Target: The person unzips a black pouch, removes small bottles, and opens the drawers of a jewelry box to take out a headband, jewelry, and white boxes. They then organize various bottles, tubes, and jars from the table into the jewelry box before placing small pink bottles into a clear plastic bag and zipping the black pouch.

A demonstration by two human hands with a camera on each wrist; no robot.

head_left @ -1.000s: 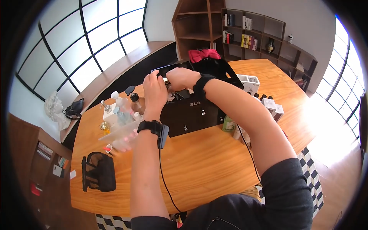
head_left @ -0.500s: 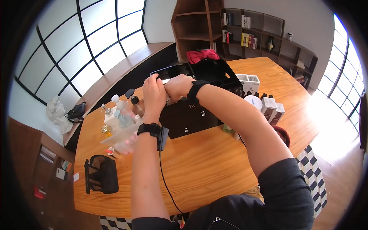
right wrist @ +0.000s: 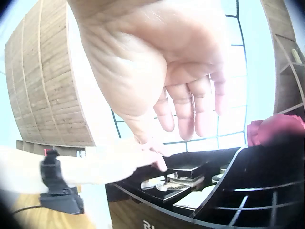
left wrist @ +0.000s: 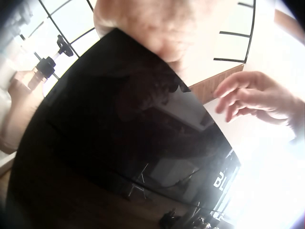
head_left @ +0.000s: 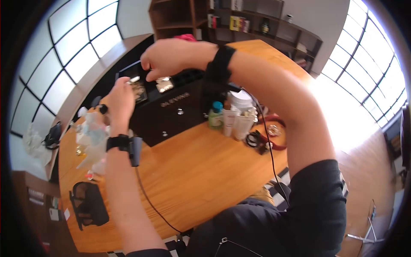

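Over the left end of a black box (head_left: pixel 165 113) with small clear knobs, my left hand (head_left: pixel 120 100) rests near its rim, fingers reaching over the top. Small shiny items (right wrist: pixel 178 183) lie in the compartment under those fingers. Whether its fingertips touch any of them, I cannot tell. My right hand (head_left: pixel 177 55) hangs above the box with loosely bent, empty fingers, also seen in the left wrist view as a hand (left wrist: pixel 259 98) apart from the box front (left wrist: pixel 114 124). A gold-coloured item (head_left: pixel 164 85) sits in the box top below it.
Pump and plastic bottles (head_left: pixel 92 128) crowd the table left of the box, with a black mesh bag (head_left: pixel 89 203) nearer me. Right of it stand a green bottle (head_left: pixel 216 115), white tubes (head_left: pixel 244 124) and a red headband (head_left: pixel 280 145). A black cable (head_left: pixel 272 158) hangs by my right arm.
My right hand has risen off the box top, away from my left hand, and now hangs empty. The head view has turned right, showing more bottles and the headband. My left hand stays at the box.
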